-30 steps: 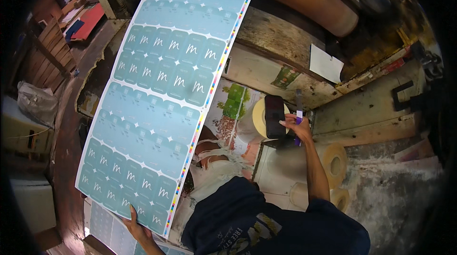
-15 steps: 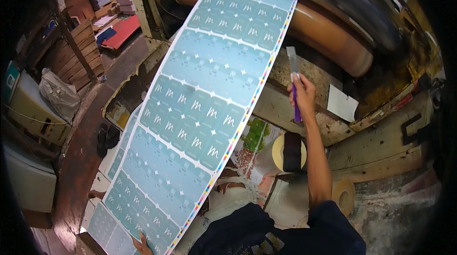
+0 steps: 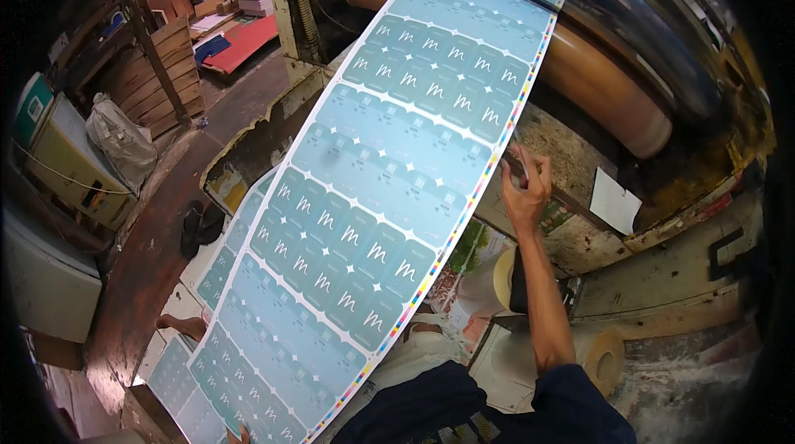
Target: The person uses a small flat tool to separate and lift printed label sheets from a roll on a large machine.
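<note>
A long printed sheet (image 3: pixel 352 150) in teal and light blue, with a colour strip down its right edge, hangs from the dark roller at the top to the lower left. At the sheet's bottom end, my left hand (image 3: pixel 238 436) grips it, mostly cut off by the picture's lower edge. Beside the right edge, close to the roller, my right hand (image 3: pixel 527 191) is closed with curled fingers around the purple-handled cutter knife. Little of that knife shows; its blade seems hidden by the sheet's edge.
A dark metal roller (image 3: pixel 662 21) and a brown roller (image 3: pixel 609 84) lie at the far right. A white paper piece (image 3: pixel 615 201) rests on the machine ledge. Film rolls (image 3: pixel 602 361) stand near my right arm. More printed sheets (image 3: pixel 178 390) lie lower left, next to a bare limb (image 3: pixel 184 325).
My right hand has brought the knife from clear view up against the sheet's right edge, turning it so the handle hardly shows. The whole view has shifted slightly. My left hand stays on the sheet.
</note>
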Demonstrator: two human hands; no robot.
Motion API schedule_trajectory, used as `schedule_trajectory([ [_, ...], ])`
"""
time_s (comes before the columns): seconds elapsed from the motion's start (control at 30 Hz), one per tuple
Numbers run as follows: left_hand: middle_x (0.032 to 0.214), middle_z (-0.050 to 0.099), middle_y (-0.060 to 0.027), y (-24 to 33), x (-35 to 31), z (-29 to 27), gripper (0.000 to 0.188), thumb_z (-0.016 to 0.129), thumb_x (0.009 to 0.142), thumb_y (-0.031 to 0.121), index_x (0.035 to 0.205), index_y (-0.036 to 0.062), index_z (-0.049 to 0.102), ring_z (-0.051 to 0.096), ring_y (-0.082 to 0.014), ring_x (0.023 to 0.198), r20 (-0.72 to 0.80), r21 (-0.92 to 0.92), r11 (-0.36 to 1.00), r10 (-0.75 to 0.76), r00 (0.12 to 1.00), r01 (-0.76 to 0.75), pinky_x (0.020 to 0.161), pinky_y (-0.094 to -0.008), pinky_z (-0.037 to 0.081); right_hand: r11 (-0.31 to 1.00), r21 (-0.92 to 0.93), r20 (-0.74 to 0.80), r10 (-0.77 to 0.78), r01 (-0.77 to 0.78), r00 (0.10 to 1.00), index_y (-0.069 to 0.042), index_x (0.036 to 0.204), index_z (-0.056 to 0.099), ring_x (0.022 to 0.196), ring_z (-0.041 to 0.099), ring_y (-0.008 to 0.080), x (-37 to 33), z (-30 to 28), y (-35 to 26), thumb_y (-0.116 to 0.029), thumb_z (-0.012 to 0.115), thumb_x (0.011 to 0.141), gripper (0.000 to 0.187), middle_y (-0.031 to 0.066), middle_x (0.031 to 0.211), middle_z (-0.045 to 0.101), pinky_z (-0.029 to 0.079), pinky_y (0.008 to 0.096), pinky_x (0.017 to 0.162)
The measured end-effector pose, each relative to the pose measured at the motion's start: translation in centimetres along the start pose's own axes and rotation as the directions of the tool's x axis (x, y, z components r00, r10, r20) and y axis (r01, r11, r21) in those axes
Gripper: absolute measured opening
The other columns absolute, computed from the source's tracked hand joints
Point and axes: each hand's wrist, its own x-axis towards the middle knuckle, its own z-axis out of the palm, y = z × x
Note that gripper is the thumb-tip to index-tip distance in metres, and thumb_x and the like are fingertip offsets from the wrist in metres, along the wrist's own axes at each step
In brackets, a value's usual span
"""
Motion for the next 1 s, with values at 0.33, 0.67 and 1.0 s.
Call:
schedule_trajectory([
  [0.33, 0.144, 0.039, -0.0249, 5.2, -2.7, -2.8, 0.077, 0.064, 0.090, 0.041, 0.142, -0.0078, 0.035, 0.041, -0.0344, 0.128, 0.001, -0.312, 0.909, -0.289, 0.957, 0.275, 0.108, -0.0415, 0.034, 0.937, 0.335, 0.430, -0.245, 0.098, 0.869, -0.009, 0.103, 0.073, 0.078, 0.070, 0.0204, 10.4, 2.8, 4.9, 0.006, 0.061, 0.070, 0.038, 0.0136, 0.092, 0.072, 0.054, 0.0308, 0.067],
  [0.67, 0.131, 0.051, -0.0127, -6.4, 8.7, -0.4, 0.056, 0.062, 0.094, 0.014, 0.142, 0.0009, 0.037, 0.053, -0.0234, 0.114, -0.073, -0.711, 0.703, -0.082, 0.994, 0.006, 0.093, -0.0373, 0.047, 0.936, 0.352, 0.475, -0.186, 0.008, 0.860, -0.005, 0.097, 0.074, 0.064, 0.067, 0.0196, -2.3, -4.4, -8.8, -0.004, 0.067, 0.080, 0.019, 0.0162, 0.087, 0.071, 0.051, 0.0310, 0.060],
  [1.0, 0.122, 0.060, -0.0136, 4.5, 20.5, 8.8, 0.051, 0.069, 0.088, 0.013, 0.133, -0.0032, 0.049, 0.055, -0.0255, 0.110, -0.261, -0.475, 0.838, 0.155, 0.953, -0.267, 0.098, -0.0342, 0.043, 0.845, 0.511, 0.508, -0.147, -0.159, 0.849, 0.000, 0.099, 0.072, 0.081, 0.070, 0.0258, -6.2, -7.8, -14.9, 0.006, 0.054, 0.070, 0.035, 0.0197, 0.098, 0.071, 0.055, 0.0303, 0.075],
])
